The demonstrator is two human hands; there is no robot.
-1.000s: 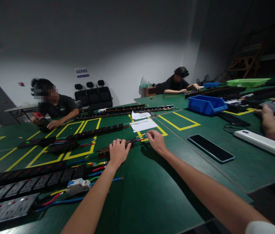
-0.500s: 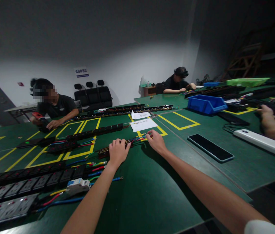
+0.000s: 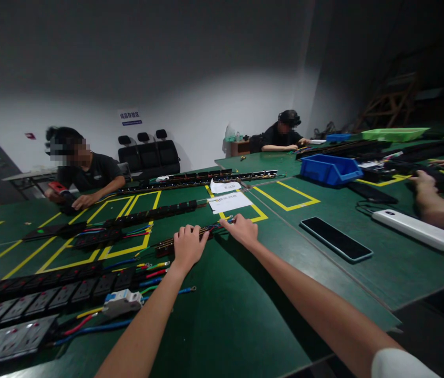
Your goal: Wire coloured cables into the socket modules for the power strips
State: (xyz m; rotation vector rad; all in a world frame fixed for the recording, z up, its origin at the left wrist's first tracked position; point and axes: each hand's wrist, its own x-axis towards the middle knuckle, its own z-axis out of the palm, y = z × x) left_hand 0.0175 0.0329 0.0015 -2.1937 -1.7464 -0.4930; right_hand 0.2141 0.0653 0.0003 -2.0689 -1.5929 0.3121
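Observation:
My left hand (image 3: 187,247) lies over a dark socket strip (image 3: 165,247) in the middle of the green table (image 3: 222,310), its fingers wrapped round the strip. To its right, my right hand (image 3: 241,229) pinches the coloured wires (image 3: 217,227) that come out of the strip's end. The wire tips show just past my right fingers. Behind the hands are two white paper sheets (image 3: 229,202). More socket strips (image 3: 12,341) with red, blue and yellow wires lie at the left, one beside a white and grey breaker (image 3: 123,302).
A phone (image 3: 336,239) and a white power bank (image 3: 421,229) lie to the right, with a blue bin (image 3: 330,169) behind them. One person (image 3: 91,170) holds a red tool at the left; another (image 3: 280,137) works at the back. Someone's hands (image 3: 429,189) show at the right edge.
My right hand has moved left along the wires, closer to my left hand. My left hand has stayed on the strip. The view has shifted slightly.

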